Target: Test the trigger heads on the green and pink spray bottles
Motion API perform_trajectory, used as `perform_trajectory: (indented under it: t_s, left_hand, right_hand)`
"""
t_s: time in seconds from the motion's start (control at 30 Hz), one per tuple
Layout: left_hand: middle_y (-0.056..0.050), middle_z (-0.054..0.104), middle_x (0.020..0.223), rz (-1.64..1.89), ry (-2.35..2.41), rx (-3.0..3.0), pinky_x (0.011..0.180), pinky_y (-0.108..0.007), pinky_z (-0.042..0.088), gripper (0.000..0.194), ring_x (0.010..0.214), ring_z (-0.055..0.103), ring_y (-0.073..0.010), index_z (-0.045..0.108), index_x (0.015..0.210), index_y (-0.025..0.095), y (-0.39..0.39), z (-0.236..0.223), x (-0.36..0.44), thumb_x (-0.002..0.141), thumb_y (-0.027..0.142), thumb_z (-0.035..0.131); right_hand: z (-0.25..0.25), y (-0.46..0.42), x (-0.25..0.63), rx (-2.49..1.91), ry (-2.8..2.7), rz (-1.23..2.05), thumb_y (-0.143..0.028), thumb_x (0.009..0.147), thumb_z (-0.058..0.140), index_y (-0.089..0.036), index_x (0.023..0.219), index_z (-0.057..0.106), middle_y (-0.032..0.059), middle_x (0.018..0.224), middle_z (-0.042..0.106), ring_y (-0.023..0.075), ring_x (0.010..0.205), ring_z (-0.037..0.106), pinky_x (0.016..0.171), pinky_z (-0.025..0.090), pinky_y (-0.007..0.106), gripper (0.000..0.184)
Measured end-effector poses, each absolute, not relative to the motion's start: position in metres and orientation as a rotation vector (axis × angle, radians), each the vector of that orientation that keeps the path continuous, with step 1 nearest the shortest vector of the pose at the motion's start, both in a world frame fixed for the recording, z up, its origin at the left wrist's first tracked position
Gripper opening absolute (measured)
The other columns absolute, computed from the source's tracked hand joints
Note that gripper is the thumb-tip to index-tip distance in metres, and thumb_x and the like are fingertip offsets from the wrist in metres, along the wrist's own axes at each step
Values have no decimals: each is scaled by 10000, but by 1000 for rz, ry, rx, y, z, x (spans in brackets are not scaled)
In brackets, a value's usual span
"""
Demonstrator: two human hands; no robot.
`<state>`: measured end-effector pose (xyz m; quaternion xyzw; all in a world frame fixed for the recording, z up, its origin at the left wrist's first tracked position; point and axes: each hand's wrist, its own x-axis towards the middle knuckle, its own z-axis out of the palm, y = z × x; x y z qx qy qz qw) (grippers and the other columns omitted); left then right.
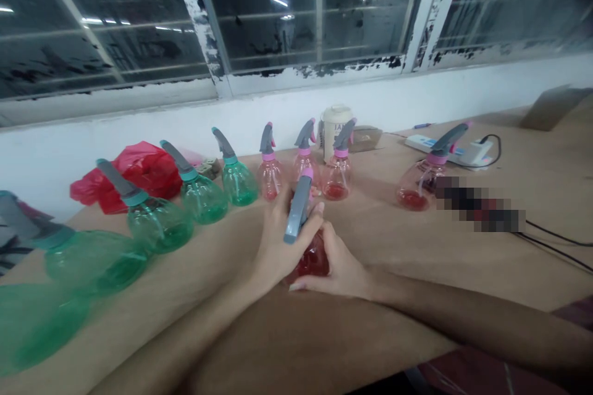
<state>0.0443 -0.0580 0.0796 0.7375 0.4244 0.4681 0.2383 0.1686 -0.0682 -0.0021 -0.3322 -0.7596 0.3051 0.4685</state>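
A red spray bottle (311,259) with a grey trigger head (298,210) stands on the brown table (407,259) right in front of me. My left hand (282,237) wraps round its neck and trigger head. Lower down, my right hand (340,268) grips the bottle's round body. Both hands are closed on it. Behind it stand three more red spray bottles (303,166) in a row, and a further red spray bottle (419,182) stands to the right.
Several green spray bottles (201,194) line the table's left side. A red plastic bag (134,176) lies at the back left. A white tub (334,126), a power strip (463,151) and black cables (551,234) sit toward the right. A window wall runs behind.
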Motion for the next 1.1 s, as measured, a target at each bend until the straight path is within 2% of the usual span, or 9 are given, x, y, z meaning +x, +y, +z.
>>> perform_trajectory:
  t_s: [0.17,0.3,0.5,0.67,0.97,1.1]
  left_hand:
    - [-28,634,856,1292,1158,2030,731,-340,482,179,770,614,-180,537,973,213,-57,77,44,827,311,564]
    - [-30,638,851,1298,1168,2037,733,-349,486,167,769,615,-184,541,962,214,-58,77,45,828,312,558]
    - [-30,631,829,1302,1203,2027,746,-367,495,173,769,617,-194,552,955,202,-58,78,45,822,312,555]
    - [-41,653,894,1296,1149,2013,782,-365,502,166,839,639,-206,552,960,219,-56,77,44,818,304,566]
    - [11,588,674,1273,1132,2078,669,-327,490,82,664,595,-174,522,830,234,-52,87,46,798,287,575]
    - [28,539,615,1286,1143,2072,622,-305,471,90,597,550,-150,494,770,230,-54,88,47,798,266,571]
  right_hand:
    - [-7,-63,171,-728,-1860,787,-494,613,774,-228,1337,301,141,1300,464,322,1231,441,1021,358,534,904]
    - [-8,-62,171,-730,-1861,836,-500,607,776,-238,1392,238,137,1331,466,325,1258,422,1034,340,544,987]
    - [-9,-61,171,-724,-1855,878,-454,596,798,-243,1389,261,129,1339,468,318,1237,451,1026,354,538,981]
    - [-9,-60,170,-783,-1841,895,-436,552,826,-244,1398,255,128,1322,481,326,1227,456,1017,361,541,1039]
    - [6,-66,172,-929,-1856,852,-525,525,803,-230,1327,365,117,1271,493,320,1188,470,972,413,518,961]
    - [10,-67,171,-888,-1852,851,-502,522,811,-241,1325,378,102,1260,519,319,1179,483,983,402,526,949]
